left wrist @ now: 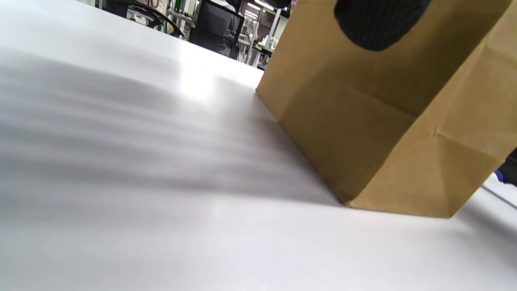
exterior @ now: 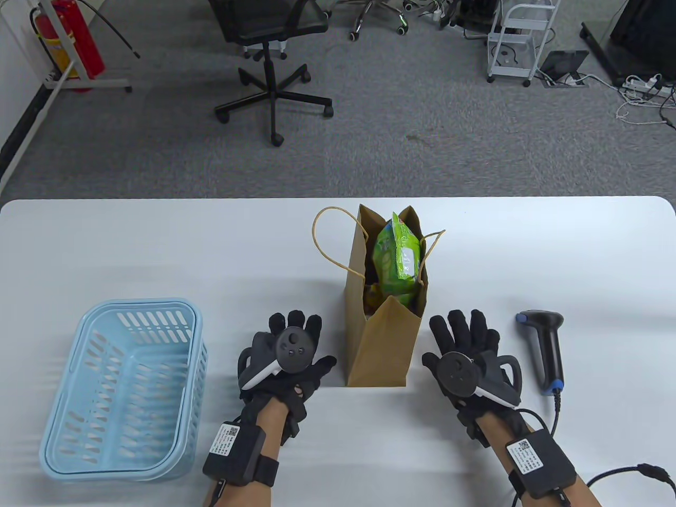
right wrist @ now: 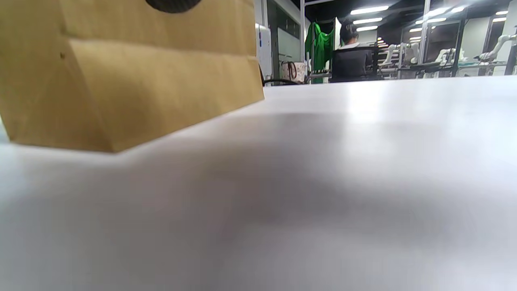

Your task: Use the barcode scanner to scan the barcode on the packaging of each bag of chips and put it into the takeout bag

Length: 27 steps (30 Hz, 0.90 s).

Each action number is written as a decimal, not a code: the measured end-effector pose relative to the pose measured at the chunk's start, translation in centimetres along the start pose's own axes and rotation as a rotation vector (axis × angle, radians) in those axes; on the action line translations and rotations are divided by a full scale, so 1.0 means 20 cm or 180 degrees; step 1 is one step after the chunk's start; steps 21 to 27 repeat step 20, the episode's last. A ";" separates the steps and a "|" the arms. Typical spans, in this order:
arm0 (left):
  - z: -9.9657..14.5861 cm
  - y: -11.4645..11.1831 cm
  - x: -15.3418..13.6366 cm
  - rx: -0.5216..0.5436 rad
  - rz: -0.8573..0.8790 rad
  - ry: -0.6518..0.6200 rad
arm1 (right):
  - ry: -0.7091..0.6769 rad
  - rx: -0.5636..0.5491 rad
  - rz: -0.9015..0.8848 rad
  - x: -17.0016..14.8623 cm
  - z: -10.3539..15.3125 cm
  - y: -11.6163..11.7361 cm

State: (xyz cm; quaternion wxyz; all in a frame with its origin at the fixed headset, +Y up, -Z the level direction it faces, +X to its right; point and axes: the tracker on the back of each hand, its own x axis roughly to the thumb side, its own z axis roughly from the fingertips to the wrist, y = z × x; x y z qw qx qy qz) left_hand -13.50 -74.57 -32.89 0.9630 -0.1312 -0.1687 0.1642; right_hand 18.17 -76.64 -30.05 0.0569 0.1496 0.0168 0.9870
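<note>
- Your fingers are released on both sides: left hand and right hand lie flat on the bench, grasping nothing, flanking the takeout bag.
- Green bag of chips sits inside it, poking out the top.
- Basket, near left, looks cleared; the barcode scanner lies just right of your right hand. Looks finished.

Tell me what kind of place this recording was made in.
Probably a robotics lab or office workspace, not a shop: grey carpet with a black swivel office chair, a white wheeled utility cart beside loose cables, and white robot arms at benches in the right wrist view's background.
</note>
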 end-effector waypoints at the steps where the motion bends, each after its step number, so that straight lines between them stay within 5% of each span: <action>1: 0.00 0.00 0.00 -0.0026 0.0015 0.0004 | -0.0001 0.0051 0.0020 0.00 0.00 0.01; 27: -0.01 -0.02 -0.06 -0.0221 0.0061 0.0075 | 0.0068 0.0175 0.0006 0.00 0.00 0.03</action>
